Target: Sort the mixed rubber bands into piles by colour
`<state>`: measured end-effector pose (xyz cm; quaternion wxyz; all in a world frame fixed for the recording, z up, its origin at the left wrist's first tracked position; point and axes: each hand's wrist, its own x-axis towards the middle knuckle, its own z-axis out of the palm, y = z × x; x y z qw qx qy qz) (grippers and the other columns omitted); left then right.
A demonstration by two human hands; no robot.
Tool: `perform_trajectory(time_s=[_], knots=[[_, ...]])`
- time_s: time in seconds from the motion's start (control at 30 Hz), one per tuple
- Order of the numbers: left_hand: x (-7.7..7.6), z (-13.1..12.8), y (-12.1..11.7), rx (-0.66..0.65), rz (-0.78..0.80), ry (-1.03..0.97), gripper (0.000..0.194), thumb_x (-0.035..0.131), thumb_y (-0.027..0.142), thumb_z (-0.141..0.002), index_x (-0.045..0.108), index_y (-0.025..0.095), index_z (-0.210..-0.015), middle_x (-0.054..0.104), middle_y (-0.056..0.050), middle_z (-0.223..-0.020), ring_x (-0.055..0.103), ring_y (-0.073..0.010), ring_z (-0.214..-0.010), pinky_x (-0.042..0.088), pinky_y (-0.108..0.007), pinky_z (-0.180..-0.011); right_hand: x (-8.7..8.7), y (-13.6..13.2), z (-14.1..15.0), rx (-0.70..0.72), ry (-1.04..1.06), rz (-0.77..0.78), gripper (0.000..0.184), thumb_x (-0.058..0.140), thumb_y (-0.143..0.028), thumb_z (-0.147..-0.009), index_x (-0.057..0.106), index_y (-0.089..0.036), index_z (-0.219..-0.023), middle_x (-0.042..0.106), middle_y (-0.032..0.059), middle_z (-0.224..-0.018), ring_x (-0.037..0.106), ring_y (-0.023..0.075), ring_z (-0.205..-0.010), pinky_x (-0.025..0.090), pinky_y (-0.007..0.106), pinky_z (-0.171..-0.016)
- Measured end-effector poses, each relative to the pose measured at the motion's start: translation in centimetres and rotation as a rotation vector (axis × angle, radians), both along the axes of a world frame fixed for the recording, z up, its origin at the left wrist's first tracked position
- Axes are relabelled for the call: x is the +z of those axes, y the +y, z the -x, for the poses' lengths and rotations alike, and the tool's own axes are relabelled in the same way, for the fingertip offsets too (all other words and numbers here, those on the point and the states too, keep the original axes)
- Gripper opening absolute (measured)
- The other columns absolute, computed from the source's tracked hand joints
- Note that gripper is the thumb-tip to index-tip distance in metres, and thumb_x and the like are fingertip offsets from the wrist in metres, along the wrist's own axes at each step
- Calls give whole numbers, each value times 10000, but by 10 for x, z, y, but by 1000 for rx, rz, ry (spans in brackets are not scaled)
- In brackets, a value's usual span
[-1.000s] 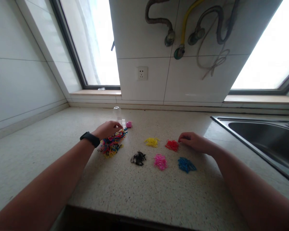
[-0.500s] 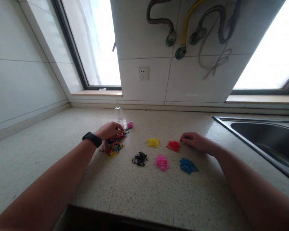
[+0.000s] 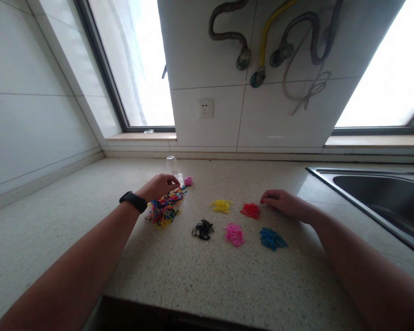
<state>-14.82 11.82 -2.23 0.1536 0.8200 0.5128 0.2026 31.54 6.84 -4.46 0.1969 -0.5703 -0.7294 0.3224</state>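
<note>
A mixed heap of coloured rubber bands (image 3: 164,209) lies on the speckled counter (image 3: 207,271). My left hand (image 3: 157,186), with a black watch on its wrist, rests on the heap's far side, fingers curled in a pinch over the bands. Sorted small piles lie to the right: yellow (image 3: 221,206), red (image 3: 251,210), black (image 3: 202,229), pink (image 3: 234,234) and blue (image 3: 272,239). My right hand (image 3: 283,202) lies on the counter just right of the red pile, fingers curled with the tips near it.
A clear glass (image 3: 172,164) and a small pink object (image 3: 188,181) stand behind the mixed heap. A steel sink (image 3: 376,193) is set into the counter at the right. A tiled wall with a socket (image 3: 204,109) and hoses rises behind, windows on both sides.
Both hands stay where they were; only the camera has shifted slightly, so everything sits a little lower and further right in the picture.
</note>
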Motion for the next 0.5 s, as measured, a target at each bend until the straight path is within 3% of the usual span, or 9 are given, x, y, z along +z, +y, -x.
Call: perform_trajectory(time_s=[0.17,0.5], knots=[[11,-27,-14,-45,-22,-202,290,640,401,-870,702,129,-950,594,-5,-678,502,-98,-617,403,-227,-575,3,-2,2,-32,0,24,361,539,-442,-832,688,-137,-957,524,9,-660,428,128,-564,318,271,-529],[41,-88,-61,-191,112,-688,208,707,310,-810,703,149,-942,601,-16,-707,426,-74,-580,314,-205,-493,-1,1,0,-37,25,-5,317,556,-400,-820,701,-140,-931,548,10,-649,430,119,-536,326,263,-523]])
